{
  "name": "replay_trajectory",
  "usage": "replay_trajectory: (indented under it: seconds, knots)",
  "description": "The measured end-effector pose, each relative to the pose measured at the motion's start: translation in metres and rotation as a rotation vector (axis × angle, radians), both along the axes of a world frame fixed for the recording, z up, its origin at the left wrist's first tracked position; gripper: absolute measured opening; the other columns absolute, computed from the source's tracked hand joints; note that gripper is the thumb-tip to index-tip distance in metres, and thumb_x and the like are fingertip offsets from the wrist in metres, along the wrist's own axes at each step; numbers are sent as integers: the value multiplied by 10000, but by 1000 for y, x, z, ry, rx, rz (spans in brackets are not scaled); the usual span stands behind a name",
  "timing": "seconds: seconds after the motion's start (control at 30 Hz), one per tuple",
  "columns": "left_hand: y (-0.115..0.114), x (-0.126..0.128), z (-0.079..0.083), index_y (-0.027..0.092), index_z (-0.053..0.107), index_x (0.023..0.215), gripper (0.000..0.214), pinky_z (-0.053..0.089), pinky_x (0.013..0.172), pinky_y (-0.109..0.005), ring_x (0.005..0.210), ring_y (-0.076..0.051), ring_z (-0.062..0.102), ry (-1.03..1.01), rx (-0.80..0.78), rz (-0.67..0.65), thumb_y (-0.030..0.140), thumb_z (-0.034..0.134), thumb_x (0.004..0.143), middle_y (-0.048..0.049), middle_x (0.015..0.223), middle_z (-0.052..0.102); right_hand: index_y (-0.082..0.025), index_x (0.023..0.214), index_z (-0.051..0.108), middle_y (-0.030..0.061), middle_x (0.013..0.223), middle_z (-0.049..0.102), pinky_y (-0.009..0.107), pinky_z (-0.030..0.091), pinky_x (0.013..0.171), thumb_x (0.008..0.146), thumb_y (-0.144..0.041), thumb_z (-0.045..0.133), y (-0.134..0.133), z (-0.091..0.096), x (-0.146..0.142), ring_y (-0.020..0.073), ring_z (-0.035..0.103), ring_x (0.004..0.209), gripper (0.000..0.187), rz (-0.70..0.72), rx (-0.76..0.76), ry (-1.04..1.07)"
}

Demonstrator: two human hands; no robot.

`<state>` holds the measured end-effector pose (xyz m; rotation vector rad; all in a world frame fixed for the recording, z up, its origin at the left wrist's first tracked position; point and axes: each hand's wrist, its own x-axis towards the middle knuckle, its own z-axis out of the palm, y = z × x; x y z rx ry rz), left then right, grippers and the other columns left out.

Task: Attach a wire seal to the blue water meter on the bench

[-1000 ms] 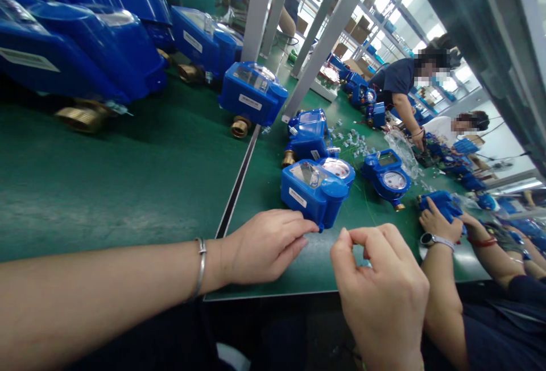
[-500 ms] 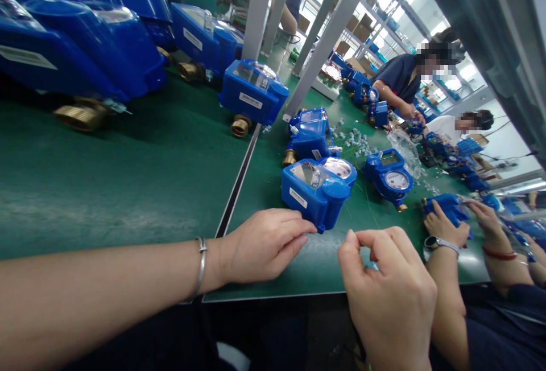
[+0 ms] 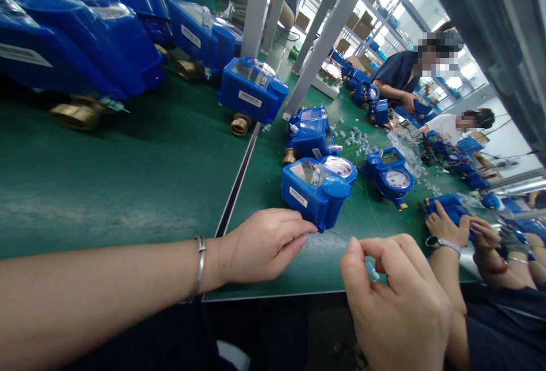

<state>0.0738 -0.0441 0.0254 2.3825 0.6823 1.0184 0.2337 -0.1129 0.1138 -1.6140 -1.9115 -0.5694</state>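
Left hand (image 3: 264, 246) in close here, fingertips right up against the lower near corner of the blue meter (image 3: 318, 203), which sits on the desk (image 3: 149, 189) just back from the front edge. It's a light touch by the look of it, and whether that grip has closed on anything small at the corner, there's no telling from this angle. Over to the right hand (image 3: 398, 303): thumb and forefinger drawn together in a pinch, held apart from the meter, and any thread between those tips is too fine to make out. A pale blue piece (image 3: 373, 272) shows in the curl of the fingers, held there or lying behind, hard to say!

So where's the danger? That piece is tiny; if it's in the fingers, a loosened pinch could drop it, and with the hand this near the front edge, it might well go to the floor. The meter is steadied at one corner only, so a sharp tug or shove could swivel it into the second meter (image 3: 310, 132) close behind, and perhaps scuff a casing. And it's tight on the right: a co-worker's hand (image 3: 447, 226) is at work there, the forearm just beyond the right hand, so a wide swing of either elbow could jog that pinch.
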Motion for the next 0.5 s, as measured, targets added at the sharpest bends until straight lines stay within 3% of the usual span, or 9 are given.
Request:
replay_trajectory:
  seconds: [0.5]
  knots:
    - [0, -1, -1, 98, 609, 1094, 265, 526, 804, -316, 884, -194, 638, 9, -6, -23, 186, 427, 921, -88, 948, 663, -201, 613, 561, -9, 588, 503, 256, 351, 583, 845, -258, 532, 3, -3, 2, 127, 492, 576, 241, -18, -51, -8]
